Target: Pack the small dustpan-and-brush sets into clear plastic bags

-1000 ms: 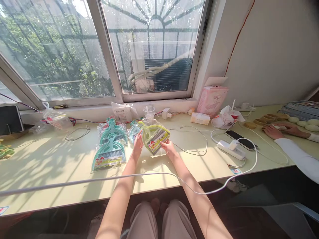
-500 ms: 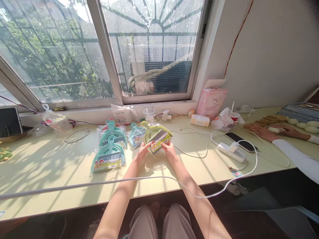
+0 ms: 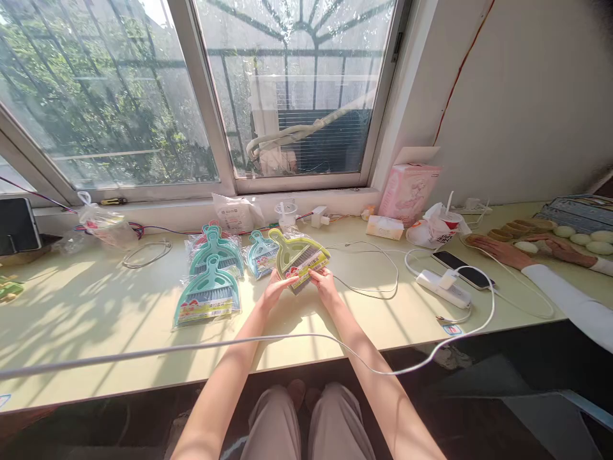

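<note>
While your left hand (image 3: 274,291) and right hand (image 3: 326,287) hold the yellow-green dustpan-and-brush set (image 3: 302,253) above the counter (image 3: 119,313), fingers pinched on its lower edge, it isn't set down; bagged teal dustpan sets (image 3: 208,296) already lie left.

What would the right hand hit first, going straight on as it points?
The right hand would likely meet the packaged yellow-green dustpan set it holds; depth beyond is unclear.

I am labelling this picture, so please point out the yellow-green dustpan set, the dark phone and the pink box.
Yellow-green dustpan set (image 3: 303,257), head view: brush bristles.
Dark phone (image 3: 452,260), head view: upper face.
Pink box (image 3: 408,194), head view: front side.
</note>
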`<act>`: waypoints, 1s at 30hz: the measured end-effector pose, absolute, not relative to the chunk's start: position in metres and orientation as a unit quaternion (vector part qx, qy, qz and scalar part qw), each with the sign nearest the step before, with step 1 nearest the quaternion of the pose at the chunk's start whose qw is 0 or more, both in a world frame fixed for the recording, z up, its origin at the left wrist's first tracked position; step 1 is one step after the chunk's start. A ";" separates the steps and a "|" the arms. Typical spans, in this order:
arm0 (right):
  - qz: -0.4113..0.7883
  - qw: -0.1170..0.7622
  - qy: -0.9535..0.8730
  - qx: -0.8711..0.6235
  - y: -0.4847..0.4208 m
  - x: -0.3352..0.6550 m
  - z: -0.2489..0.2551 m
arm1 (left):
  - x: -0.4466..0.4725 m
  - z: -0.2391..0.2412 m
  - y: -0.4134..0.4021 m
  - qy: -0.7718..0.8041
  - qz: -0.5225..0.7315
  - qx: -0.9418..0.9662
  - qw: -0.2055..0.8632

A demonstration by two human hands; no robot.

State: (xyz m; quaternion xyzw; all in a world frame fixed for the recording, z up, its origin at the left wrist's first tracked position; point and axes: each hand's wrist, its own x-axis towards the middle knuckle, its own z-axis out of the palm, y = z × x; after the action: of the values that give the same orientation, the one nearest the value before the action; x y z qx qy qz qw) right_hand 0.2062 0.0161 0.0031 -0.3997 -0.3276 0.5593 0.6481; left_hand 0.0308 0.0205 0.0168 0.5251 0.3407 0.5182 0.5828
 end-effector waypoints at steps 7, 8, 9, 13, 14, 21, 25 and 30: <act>0.570 0.623 -0.345 -0.410 0.023 0.210 -0.005 | 0.028 0.004 0.030 0.339 0.543 0.504 0.579; 0.578 0.624 -0.332 -0.408 0.026 0.211 -0.006 | 0.027 0.004 0.031 0.340 0.541 0.501 0.584; 0.584 0.626 -0.315 -0.409 0.028 0.211 -0.008 | 0.026 0.005 0.032 0.340 0.540 0.498 0.587; 0.580 0.636 -0.264 -0.436 0.037 0.214 -0.018 | 0.026 0.009 0.029 0.335 0.537 0.501 0.590; 0.573 0.639 -0.264 -0.440 0.038 0.215 -0.021 | 0.026 0.009 0.028 0.335 0.533 0.504 0.591; 0.568 0.646 -0.273 -0.431 0.035 0.215 -0.025 | 0.026 0.006 0.026 0.324 0.525 0.504 0.604; 0.563 0.657 -0.257 -0.431 0.032 0.212 -0.021 | 0.026 0.006 0.022 0.301 0.536 0.483 0.624; 0.556 0.666 -0.246 -0.431 0.026 0.208 -0.017 | 0.034 0.014 0.016 0.315 0.542 0.467 0.623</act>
State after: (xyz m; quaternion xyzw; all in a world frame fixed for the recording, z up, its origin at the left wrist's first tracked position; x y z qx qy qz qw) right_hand 0.2085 0.0263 -0.0170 -0.4312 -0.2462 0.5564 0.6663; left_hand 0.0340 0.0158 0.0135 0.4671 0.3148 0.5422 0.6235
